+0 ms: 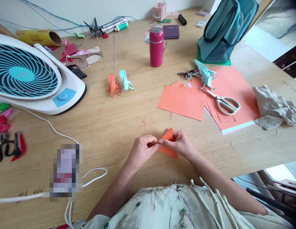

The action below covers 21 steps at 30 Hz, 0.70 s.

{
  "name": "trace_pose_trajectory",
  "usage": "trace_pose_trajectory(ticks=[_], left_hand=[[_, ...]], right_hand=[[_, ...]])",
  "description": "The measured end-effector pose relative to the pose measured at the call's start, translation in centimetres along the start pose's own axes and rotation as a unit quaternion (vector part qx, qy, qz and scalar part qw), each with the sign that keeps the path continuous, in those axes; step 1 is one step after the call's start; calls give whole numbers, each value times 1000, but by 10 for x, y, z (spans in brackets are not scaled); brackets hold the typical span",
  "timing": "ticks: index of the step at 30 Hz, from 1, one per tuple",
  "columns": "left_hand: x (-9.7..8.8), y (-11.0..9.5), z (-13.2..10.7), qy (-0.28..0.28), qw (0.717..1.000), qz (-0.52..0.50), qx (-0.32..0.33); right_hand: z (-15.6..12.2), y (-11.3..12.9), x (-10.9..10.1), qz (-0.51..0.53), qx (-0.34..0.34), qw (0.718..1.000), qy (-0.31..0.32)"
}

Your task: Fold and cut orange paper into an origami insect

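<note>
Between my two hands is a folded piece of orange paper (169, 151), held just above the table near its front edge. My left hand (143, 149) pinches its left corner between thumb and fingertips. My right hand (182, 143) grips the other side, thumb across the front face, with some fingers hidden behind the paper. Beyond my hands lie loose orange sheets (183, 101) and white-handled scissors (225, 104). Several folded paper figures stand on the table: an orange one (112, 85), a light blue one (125, 81) beside it, and larger light blue ones (205, 74) on the orange paper.
A white fan (69, 95) stands at the left, its cable running to a blurred-out object (65, 168). A pink bottle (156, 47) and a teal bag (218, 38) stand at the back. A crumpled grey cloth (277, 106) lies right. Black-handled cutters (8, 146) rest far left.
</note>
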<state>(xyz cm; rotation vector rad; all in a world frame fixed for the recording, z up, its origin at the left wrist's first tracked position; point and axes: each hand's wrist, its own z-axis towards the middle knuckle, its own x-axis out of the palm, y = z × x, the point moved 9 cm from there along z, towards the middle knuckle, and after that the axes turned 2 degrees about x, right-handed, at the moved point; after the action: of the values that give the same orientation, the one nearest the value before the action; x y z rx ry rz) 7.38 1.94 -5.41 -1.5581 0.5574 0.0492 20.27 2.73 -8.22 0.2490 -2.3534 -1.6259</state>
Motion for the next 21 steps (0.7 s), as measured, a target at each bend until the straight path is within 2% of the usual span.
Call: trace_pose_trajectory(ticks=[5,10,12,14,17,21], left_hand=[[4,5,-1,17,1000,-20,-16],[7,14,-1,36,995,-67,-58],[7,17,-1,37,993,-81,-73],[5,19,0,28,992,-85,-84],[2,17,1,13,993,-87,-81],[2,7,2,18,995,-88,-45]], right_hand=[[-1,8,-4,30,-16,999,-23],[-3,19,-34,73,-58,986,-135],[-4,22,-39,82,-77,983,-148],[-3,20,-32,62,-75,990,-104],[-1,11,-9,-29,-49,998,-5],[-1,6,-2,-70,-27,997,13]])
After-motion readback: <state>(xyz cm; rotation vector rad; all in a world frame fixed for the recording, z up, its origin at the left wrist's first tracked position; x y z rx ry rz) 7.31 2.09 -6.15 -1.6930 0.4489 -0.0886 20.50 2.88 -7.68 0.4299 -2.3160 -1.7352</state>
